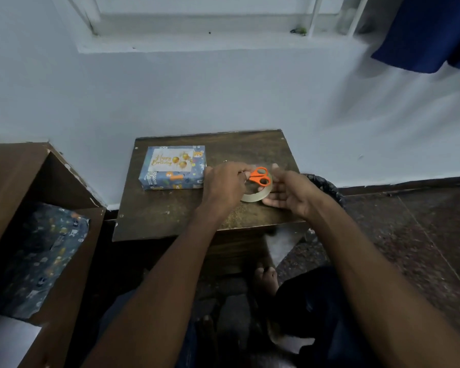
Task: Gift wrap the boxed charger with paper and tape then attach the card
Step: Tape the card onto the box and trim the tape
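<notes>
Wrapped box [172,168] with card [170,161] on top, desk [170,211] far-left corner. Left hand [225,185] grips orange scissors [260,176]; right hand [290,193], fingers relaxed, steadies tape roll [255,193] near right edge. Judgement: card probably needs tape; pull short strip, cut cleanly, keep blades away from fingers.

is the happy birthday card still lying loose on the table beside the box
No, the white Happy Birthday card sits on top of the blue patterned wrapped box, not on the dark wooden table.

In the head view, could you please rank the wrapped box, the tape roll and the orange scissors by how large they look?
1. Wrapped box, clearly the largest.
2. Tape roll, partly hidden by the hands.
3. Orange scissors; only the handles show, so this last ranking is unsure.
</notes>
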Demonstrator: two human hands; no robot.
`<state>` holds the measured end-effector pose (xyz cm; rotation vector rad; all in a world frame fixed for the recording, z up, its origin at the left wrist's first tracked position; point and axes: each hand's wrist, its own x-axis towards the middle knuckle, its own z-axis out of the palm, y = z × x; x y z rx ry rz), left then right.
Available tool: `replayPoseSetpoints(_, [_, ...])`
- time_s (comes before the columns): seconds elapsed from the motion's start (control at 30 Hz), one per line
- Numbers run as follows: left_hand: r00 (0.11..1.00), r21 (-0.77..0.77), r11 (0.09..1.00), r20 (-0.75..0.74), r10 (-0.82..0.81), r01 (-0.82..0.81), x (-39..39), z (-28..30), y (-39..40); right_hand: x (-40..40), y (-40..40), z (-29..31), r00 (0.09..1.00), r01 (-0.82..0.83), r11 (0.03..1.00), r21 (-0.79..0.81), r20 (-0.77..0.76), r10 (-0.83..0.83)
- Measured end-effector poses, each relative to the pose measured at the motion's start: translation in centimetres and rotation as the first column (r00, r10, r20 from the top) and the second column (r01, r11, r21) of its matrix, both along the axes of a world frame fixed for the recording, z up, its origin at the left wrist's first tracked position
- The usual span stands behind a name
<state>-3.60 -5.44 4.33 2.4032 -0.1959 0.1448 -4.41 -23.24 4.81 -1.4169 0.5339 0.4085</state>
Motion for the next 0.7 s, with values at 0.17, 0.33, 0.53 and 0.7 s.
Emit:
replayPoseSetpoints(0.17, [0.999, -0.024, 0.998, -0.01, -0.052, 0.051, -1.4, -0.1, -0.7, -2.2, -0.5, -0.4, 0.985, 0.129, 0.99, 0.056, 0.104, -0.134])
replayPoseSetpoints(0.33, [0.997, 0.089, 0.994, 0.037, -0.073, 0.07, -4.6, 0.1, -2.6, -5.4, -2.3, -1.6, 0.97, 0.184, 0.981, 0.058, 0.149, -0.191])
replayPoseSetpoints(0.53, [0.991, -0.174, 0.981, 0.081, 0.104, -0.089, -8.6, -1.1, -4.5, -10.5, -4.8, -3.3, 0.909, 0.33, 0.941, 0.078, 0.243, -0.339])
replayPoseSetpoints(0.7, [0.965, -0.275, 0.935, 0.07, 0.252, -0.224, -12.0, -1.8, -3.9, -13.7, -7.1, -3.2, 0.898, 0.319, 0.948, 0.002, 0.32, -0.303])
